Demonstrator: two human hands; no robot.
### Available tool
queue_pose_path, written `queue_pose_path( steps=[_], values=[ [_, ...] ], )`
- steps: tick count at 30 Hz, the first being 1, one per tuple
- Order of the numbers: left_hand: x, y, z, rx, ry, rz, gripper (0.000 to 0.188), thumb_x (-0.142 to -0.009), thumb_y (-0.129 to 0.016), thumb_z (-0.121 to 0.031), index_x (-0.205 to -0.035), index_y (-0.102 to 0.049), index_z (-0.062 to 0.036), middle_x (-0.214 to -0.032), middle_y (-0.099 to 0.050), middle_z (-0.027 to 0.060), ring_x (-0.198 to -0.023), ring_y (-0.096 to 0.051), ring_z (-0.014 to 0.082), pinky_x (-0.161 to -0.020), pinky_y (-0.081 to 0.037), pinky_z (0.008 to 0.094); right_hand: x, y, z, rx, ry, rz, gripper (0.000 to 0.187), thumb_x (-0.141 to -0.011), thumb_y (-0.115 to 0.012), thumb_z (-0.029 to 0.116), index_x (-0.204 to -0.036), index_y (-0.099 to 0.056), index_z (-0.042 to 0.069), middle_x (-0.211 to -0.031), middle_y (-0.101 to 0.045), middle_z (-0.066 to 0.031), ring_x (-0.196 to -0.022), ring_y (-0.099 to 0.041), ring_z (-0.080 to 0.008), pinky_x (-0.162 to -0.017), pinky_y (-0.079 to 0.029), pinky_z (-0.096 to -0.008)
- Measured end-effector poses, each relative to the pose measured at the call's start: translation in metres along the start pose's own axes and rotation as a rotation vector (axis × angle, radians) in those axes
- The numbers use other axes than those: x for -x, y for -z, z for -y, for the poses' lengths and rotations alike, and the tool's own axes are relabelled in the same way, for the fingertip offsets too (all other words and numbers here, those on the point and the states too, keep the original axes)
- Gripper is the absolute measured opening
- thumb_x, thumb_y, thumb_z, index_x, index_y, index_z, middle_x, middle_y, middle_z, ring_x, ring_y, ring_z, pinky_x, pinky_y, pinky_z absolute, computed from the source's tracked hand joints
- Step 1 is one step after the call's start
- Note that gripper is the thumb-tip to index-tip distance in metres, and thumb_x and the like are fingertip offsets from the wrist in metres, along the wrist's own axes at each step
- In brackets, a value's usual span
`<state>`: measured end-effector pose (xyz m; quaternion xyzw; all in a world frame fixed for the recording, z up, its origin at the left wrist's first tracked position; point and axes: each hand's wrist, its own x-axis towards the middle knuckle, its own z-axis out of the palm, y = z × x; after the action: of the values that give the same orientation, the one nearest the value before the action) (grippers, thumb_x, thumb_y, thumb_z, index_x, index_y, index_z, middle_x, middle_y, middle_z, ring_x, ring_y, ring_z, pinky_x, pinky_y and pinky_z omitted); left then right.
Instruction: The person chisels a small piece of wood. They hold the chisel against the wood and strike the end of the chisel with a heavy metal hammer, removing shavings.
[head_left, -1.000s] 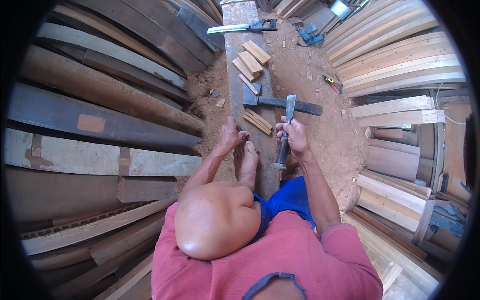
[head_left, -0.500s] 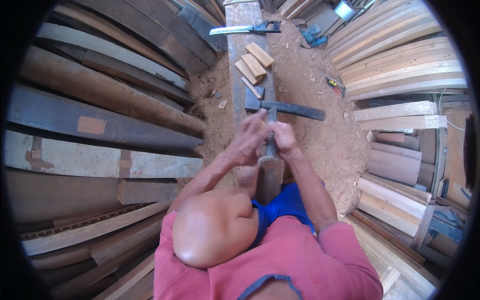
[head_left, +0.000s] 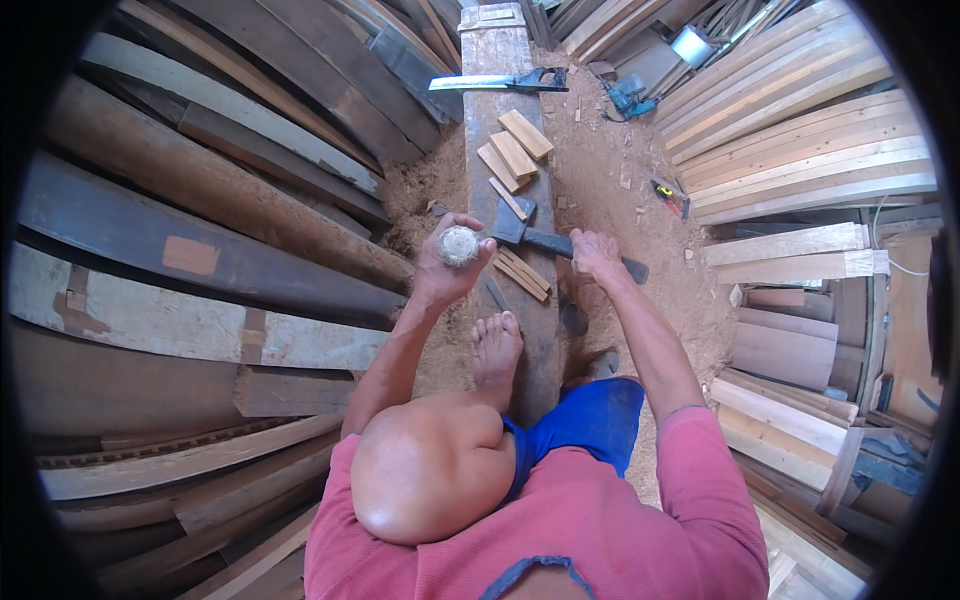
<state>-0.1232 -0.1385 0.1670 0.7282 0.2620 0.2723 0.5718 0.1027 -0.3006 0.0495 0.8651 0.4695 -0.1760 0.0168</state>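
A woodworker readies a piece on a long weathered timber beam (head_left: 500, 110).
Left hand (head_left: 447, 262) grips an upright round pale wooden peg (head_left: 459, 245); right hand (head_left: 596, 256) clasps the dark-handled steel hatchet (head_left: 540, 238), apparently poised for careful trimming.

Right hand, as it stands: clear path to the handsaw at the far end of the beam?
Probably not without leaning. The right hand grips the hatchet handle, so it is occupied, and the handsaw lies well beyond the wood pieces. Nothing blocks the way.
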Motion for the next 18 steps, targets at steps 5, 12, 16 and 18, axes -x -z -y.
queue_pose_path(
  steps=[5, 12, 16, 18],
  values=[
    [0.008, 0.005, 0.026, -0.131, -0.003, 0.022, 0.02, -0.086, -0.074, -0.019, -0.09, -0.06, -0.0059, -0.077, -0.056, -0.0026, -0.072, -0.051, 0.0054, -0.065, -0.045, 0.024, 0.04, 0.056, 0.021, -0.107, -0.005, 0.209, 0.04, -0.074, -0.063, 0.026, -0.103, -0.058, -0.001, -0.093, -0.066, -0.0256, -0.092, -0.064, -0.0432, -0.081, -0.051, -0.0504],
    [-0.001, -0.001, 0.027, -0.063, 0.072, -0.006, 0.022, -0.087, -0.074, -0.023, -0.085, -0.059, -0.0068, -0.073, -0.058, -0.0003, -0.071, -0.052, 0.0077, -0.066, -0.046, 0.0263, 0.094, 0.07, -0.008, -0.19, -0.083, 0.197, 0.038, -0.073, -0.065, 0.027, -0.098, -0.058, -0.002, -0.091, -0.066, -0.0271, -0.09, -0.064, -0.0437, -0.079, -0.05, -0.0492],
    [-0.005, -0.011, 0.022, -0.023, 0.054, 0.046, 0.019, -0.089, -0.071, -0.018, -0.087, -0.056, -0.0063, -0.074, -0.058, -0.0014, -0.068, -0.058, 0.0072, -0.063, -0.048, 0.0249, 0.122, 0.073, -0.015, -0.414, -0.127, 0.03, 0.04, -0.073, -0.068, 0.027, -0.096, -0.061, -0.004, -0.087, -0.067, -0.0255, -0.086, -0.066, -0.0397, -0.076, -0.052, -0.0467],
    [-0.006, -0.017, 0.02, 0.006, 0.084, 0.071, 0.018, -0.089, -0.071, -0.017, -0.087, -0.057, -0.0063, -0.074, -0.058, -0.0013, -0.068, -0.059, 0.0076, -0.063, -0.049, 0.0254, 0.135, 0.079, -0.011, -0.534, -0.122, -0.026, 0.042, -0.072, -0.07, 0.027, -0.098, -0.061, -0.004, -0.084, -0.067, -0.0232, -0.083, -0.068, -0.0352, -0.073, -0.052, -0.0434]
  ],
)
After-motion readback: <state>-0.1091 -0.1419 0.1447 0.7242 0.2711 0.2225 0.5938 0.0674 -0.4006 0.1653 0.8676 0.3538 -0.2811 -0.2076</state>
